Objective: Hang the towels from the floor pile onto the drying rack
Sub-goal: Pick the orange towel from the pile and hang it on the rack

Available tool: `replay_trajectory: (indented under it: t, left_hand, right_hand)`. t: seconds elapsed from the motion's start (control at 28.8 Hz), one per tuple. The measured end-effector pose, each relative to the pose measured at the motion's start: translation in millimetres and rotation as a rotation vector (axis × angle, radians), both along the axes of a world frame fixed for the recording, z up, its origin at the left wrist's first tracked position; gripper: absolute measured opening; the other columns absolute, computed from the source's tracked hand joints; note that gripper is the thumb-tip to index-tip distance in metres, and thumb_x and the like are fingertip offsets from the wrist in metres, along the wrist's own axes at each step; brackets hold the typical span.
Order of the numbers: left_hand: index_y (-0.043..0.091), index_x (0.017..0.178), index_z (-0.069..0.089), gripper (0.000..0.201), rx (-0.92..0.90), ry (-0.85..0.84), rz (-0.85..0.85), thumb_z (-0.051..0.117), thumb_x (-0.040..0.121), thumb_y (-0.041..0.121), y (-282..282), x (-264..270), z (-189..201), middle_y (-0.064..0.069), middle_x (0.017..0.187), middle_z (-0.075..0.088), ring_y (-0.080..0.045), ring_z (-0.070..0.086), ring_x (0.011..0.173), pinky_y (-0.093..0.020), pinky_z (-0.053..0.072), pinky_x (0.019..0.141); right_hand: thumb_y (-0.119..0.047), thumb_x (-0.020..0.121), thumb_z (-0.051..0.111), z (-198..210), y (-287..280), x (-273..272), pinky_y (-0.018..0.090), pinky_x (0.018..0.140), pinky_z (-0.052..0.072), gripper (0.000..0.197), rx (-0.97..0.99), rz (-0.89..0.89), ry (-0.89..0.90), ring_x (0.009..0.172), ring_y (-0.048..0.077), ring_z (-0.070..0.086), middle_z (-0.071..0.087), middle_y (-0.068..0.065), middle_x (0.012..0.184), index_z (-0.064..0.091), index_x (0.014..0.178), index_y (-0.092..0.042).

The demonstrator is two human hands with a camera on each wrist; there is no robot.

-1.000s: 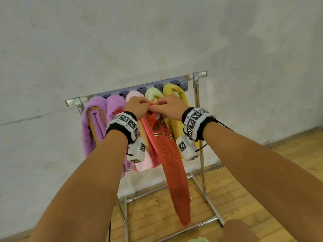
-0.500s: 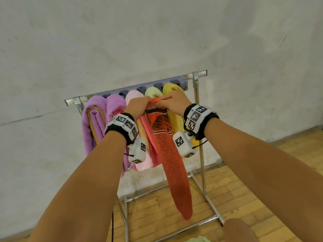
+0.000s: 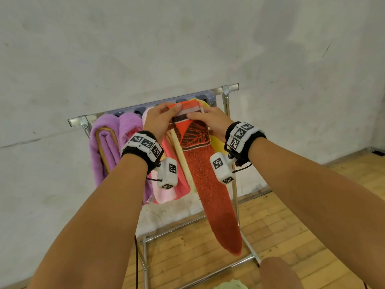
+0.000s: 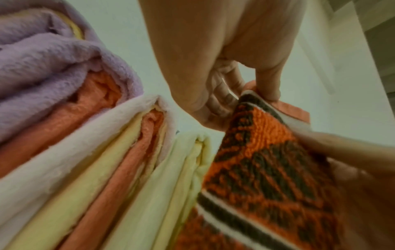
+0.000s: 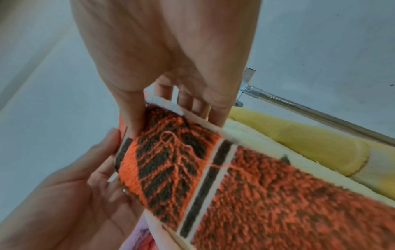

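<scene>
The orange towel (image 3: pixel 208 180), patterned in dark brown with white and brown stripes near its end, is at the top of the drying rack (image 3: pixel 226 94), between the hung towels and the rack's right upright. Its long plain portion hangs down toward the lower bar; the striped end is raised at rail height.

The left hand (image 3: pixel 160 119) pinches the left corner of the striped end, thumb on the near face and curled fingers behind, as the left wrist view confirms. The right hand (image 3: pixel 210 122) holds the right side of the same end; the right wrist view shows the thumb (image 5: pixel 132 116) pressed on the patterned face and the fingers (image 5: pixel 183 98) behind the white edge. Both hands are closed on the cloth.

Left of the orange towel, touching one another along the rail, hang a purple towel (image 3: pixel 108 142), a pink towel (image 3: pixel 166 190) and a pale cream towel (image 4: pixel 171 194). A yellow towel (image 5: pixel 299 143) hangs just beyond it, on the right.

The rack stands on a wooden floor (image 3: pixel 291 226) against a pale wall (image 3: pixel 187 49). A pale green cloth (image 3: pixel 231 285) shows at the bottom edge of the head view.
</scene>
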State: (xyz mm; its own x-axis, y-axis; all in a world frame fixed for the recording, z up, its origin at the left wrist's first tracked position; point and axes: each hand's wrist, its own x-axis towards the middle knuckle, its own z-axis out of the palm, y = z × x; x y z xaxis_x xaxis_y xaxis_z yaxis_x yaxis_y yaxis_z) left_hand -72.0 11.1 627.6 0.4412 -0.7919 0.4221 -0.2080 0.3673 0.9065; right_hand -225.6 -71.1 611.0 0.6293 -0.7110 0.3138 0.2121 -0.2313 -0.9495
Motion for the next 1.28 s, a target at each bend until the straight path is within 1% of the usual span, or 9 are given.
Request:
replay_trajectory:
  t: [0.21, 0.35, 0.45, 0.56, 0.69, 0.87, 0.94, 1.08, 1.28]
  left_hand:
    - [0.017, 0.107, 0.068, 0.031, 0.198, -0.015, -0.08, 0.067, 0.09, 0.042, -7.5, -12.3, -10.9, 0.0, 0.097, 0.075, -0.017, 0.071, 0.089, -0.031, 0.056, 0.073]
    - [0.019, 0.098, 0.07, 0.015, 0.138, -0.004, -0.079, 0.063, 0.095, 0.031, -15.8, -26.9, -9.0, 0.004, 0.082, 0.076, -0.008, 0.073, 0.076, -0.024, 0.056, 0.063]
    - [0.013, 0.104, 0.072, 0.023, 0.091, 0.009, -0.051, 0.064, 0.094, 0.033, -26.5, -29.8, 1.1, -0.005, 0.095, 0.077, -0.016, 0.074, 0.086, -0.031, 0.058, 0.073]
    - [0.013, 0.112, 0.069, 0.039, 0.176, 0.053, -0.116, 0.065, 0.09, 0.046, -35.0, -38.5, -0.7, -0.007, 0.106, 0.075, -0.021, 0.072, 0.097, -0.038, 0.057, 0.084]
    - [0.017, 0.101, 0.07, 0.026, 0.29, 0.007, -0.119, 0.068, 0.09, 0.041, -40.5, -52.6, -12.9, 0.001, 0.098, 0.073, -0.017, 0.067, 0.094, -0.031, 0.054, 0.073]
    - [0.009, 0.104, 0.067, 0.02, 0.138, 0.038, -0.095, 0.06, 0.097, 0.026, -51.5, -54.9, -3.3, -0.005, 0.092, 0.07, -0.015, 0.066, 0.079, -0.026, 0.053, 0.063]
    - [0.006, 0.108, 0.064, 0.028, 0.154, 0.043, -0.078, 0.061, 0.096, 0.032, -55.3, -56.2, -3.0, -0.005, 0.093, 0.069, -0.016, 0.065, 0.079, -0.026, 0.052, 0.06]
    - [0.011, 0.121, 0.061, 0.04, 0.317, -0.025, -0.152, 0.063, 0.093, 0.039, -55.8, -62.0, -12.4, -0.004, 0.111, 0.066, -0.022, 0.064, 0.1, -0.032, 0.053, 0.074]
    - [0.019, 0.107, 0.062, 0.011, 0.114, 0.039, -0.063, 0.06, 0.097, 0.02, -61.4, -64.5, -8.4, -0.005, 0.099, 0.063, -0.016, 0.06, 0.083, -0.027, 0.052, 0.061]
  right_hand:
    - [-0.026, 0.083, 0.078, 6.2, -10.8, -12.9, 0.037, 0.088, 0.059, 0.03, -0.028, -0.096, -0.075, 0.095, 0.024, 0.073, 0.076, 0.009, 0.1, 0.074, 0.107, -0.008]
    - [-0.032, 0.084, 0.077, 6.3, -16.2, -26.9, 0.033, 0.084, 0.058, 0.035, -0.004, -0.078, -0.019, 0.094, 0.02, 0.073, 0.076, 0.007, 0.102, 0.072, 0.111, -0.01]
    - [-0.026, 0.085, 0.076, -0.5, -21.2, -37.4, 0.036, 0.085, 0.059, 0.033, -0.004, -0.038, 0.095, 0.094, 0.025, 0.072, 0.074, 0.016, 0.106, 0.07, 0.109, -0.005]
    - [-0.023, 0.085, 0.076, 0.9, -27.5, -44.5, 0.037, 0.082, 0.06, 0.022, -0.009, -0.092, 0.007, 0.089, 0.026, 0.073, 0.075, 0.015, 0.098, 0.072, 0.098, -0.006]
    - [-0.026, 0.084, 0.077, 2.4, -36.0, -50.0, 0.031, 0.075, 0.057, 0.031, 0.027, -0.188, -0.125, 0.088, 0.023, 0.074, 0.076, 0.01, 0.098, 0.072, 0.105, -0.004]
    - [-0.038, 0.086, 0.072, -8.2, -36.3, -58.0, 0.021, 0.061, 0.053, 0.027, 0.081, -0.055, 0.062, 0.073, 0.011, 0.069, 0.073, -0.003, 0.083, 0.069, 0.1, -0.015]
    - [-0.03, 0.086, 0.074, -7.5, -38.4, -59.7, 0.024, 0.064, 0.053, 0.021, 0.075, -0.092, 0.005, 0.072, 0.015, 0.067, 0.071, 0.002, 0.083, 0.069, 0.095, -0.012]
    - [-0.029, 0.085, 0.076, 2.0, -46.5, -63.9, 0.034, 0.076, 0.058, 0.028, 0.117, -0.262, -0.156, 0.084, 0.025, 0.069, 0.072, 0.013, 0.094, 0.07, 0.096, -0.004]
    - [-0.029, 0.087, 0.072, -9.7, -44.0, -70.2, 0.029, 0.075, 0.057, 0.034, 0.096, -0.11, 0.131, 0.097, 0.021, 0.07, 0.073, 0.005, 0.103, 0.066, 0.114, -0.01]
